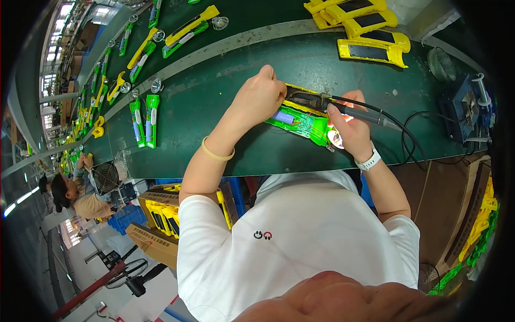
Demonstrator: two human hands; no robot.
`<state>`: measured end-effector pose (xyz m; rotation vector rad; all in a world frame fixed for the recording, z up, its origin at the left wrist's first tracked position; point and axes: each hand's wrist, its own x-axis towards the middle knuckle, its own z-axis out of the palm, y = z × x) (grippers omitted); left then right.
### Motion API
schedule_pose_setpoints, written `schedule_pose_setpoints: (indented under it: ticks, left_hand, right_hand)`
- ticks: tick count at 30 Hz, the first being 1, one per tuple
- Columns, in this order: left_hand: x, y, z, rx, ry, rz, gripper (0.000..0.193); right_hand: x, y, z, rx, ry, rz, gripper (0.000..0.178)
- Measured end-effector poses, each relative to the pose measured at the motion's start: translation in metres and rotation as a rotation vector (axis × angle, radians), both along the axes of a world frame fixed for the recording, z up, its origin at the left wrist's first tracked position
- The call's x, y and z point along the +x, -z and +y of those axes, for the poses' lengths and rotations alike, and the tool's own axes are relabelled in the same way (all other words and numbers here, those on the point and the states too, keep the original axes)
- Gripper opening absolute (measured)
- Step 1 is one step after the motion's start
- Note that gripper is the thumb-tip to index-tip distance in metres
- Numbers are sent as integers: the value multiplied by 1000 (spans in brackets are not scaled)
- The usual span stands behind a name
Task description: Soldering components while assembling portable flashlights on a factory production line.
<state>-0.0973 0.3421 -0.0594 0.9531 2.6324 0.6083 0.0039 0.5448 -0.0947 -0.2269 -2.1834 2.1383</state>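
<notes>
From the head camera I look down on my own two arms reaching out over a dark green workbench (225, 123). My left hand (263, 94) is curled into a loose fist, knuckles up, pressing down on the near end of an opened green flashlight housing (300, 124) that lies flat on the bench just ahead of my chest; I cannot tell what, if anything, its fingertips pinch underneath. Inside the housing I see a bluish cylindrical battery cell (283, 117) just beside that hand, thin red wires, and a round reflector (336, 139) at the right end. My right hand (354, 126) is closed around the dark handle of a soldering iron (343, 109), held like a pen, with the tip lying across the yellow edge of the housing between my two hands. Its black cord (413, 140) loops away to the right toward a blue soldering station (461, 110). A yellow band sits on my left wrist, a white watch on the right. Farther back, well apart, yellow flashlight shells (370, 51) are stacked at the upper right, and green-and-yellow flashlight parts (146, 121) lie in rows along the left. At lower left another person (80, 198) sits beside a small fan (105, 177).
</notes>
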Motion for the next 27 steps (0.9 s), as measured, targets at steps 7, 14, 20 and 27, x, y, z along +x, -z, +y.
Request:
schedule_pose_setpoints:
  ticks: [7,14,20,27]
  left_hand:
    - [-2,-5,7,-48,24,31,7]
    - [-3,-5,7,-57,52,42,7]
    - [-3,-7,9,-119,69,22,8]
    - [-4,-15,9,-112,73,-43,12]
  right_hand:
    - [-7,-1,3,260,-39,158,16]
    - [-2,-16,61,-305,236,200,14]
    - [-53,7,177,-303,315,189,32]
    - [-25,2,154,-341,228,98,33]
